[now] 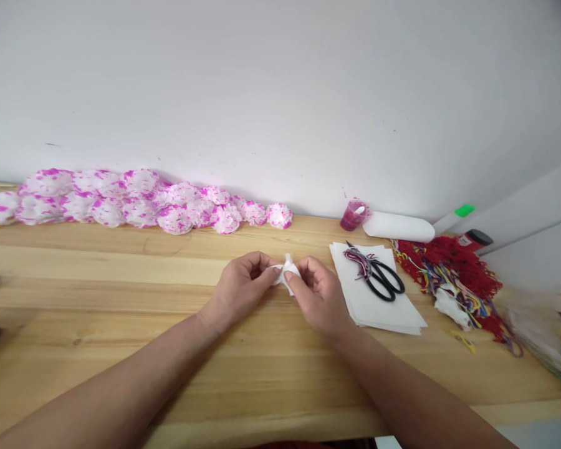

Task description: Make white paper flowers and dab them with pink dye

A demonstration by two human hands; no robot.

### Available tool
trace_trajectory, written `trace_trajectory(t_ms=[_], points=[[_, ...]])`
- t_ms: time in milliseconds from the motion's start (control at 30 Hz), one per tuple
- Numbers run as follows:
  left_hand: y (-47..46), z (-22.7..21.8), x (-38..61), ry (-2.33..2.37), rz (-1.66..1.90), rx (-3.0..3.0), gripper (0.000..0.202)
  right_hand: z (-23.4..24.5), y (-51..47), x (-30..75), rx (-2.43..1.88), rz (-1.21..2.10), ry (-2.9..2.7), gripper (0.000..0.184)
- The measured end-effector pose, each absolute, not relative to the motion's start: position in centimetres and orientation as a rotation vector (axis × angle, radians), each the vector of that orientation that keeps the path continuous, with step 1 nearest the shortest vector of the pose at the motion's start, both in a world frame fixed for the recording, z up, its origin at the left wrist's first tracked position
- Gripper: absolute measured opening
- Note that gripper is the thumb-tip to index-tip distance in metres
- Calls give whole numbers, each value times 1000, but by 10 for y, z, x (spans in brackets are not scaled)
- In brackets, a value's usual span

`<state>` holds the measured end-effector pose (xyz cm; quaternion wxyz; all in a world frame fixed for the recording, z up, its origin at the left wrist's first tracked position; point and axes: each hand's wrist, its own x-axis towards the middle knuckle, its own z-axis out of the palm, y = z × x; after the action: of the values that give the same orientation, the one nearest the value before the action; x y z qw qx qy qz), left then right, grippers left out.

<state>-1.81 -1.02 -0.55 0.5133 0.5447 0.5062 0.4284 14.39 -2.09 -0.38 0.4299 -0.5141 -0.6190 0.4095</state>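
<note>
Both my hands meet over the middle of the wooden table (121, 262). My left hand (241, 288) and my right hand (318, 293) each pinch one side of a small bunched piece of white tissue paper (288, 270), held just above the tabletop. To the right of my right hand lies a stack of white tissue sheets (378, 305), with black scissors (384, 282) and a few coloured threads resting on top.
A row of several pink-and-white paper flowers (131, 202) lines the wall at the back left. At the back right stand a small pink cup (352, 216), a lying white bottle (398, 226) and a heap of red and coloured threads (453, 274). A clear bag (546, 330) sits far right.
</note>
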Motion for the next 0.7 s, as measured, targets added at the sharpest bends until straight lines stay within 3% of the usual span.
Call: trace_trajectory(t_ms=[367,700], points=[[-9,-8,-18,1163,1040,1222,23,-6,-16,146,-1276,1221,-1371,22],[-9,-10,-17,1195,1031,1212,23,-7,-16,145,-1283,1209,-1410,24]])
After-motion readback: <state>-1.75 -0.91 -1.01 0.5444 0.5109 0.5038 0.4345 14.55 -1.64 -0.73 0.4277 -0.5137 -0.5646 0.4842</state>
